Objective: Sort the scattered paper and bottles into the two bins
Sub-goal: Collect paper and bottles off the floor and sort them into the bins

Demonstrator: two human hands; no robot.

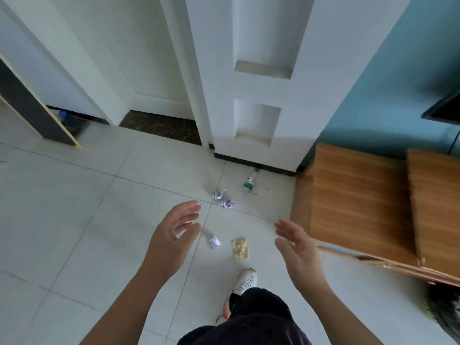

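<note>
Both hands empty, spread – left hand (171,235), right hand (296,245) – four paper wads (214,242) and bottle (249,182) unsorted on floor (74,207), no bins visible.

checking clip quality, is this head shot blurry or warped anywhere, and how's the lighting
Head view: wide-angle bend bows the door frame and wooden cabinet; soft even daylight, faint shadows, no glare; left hand and right hand slightly motion-smeared; paper balls and bottle small and soft.
</note>
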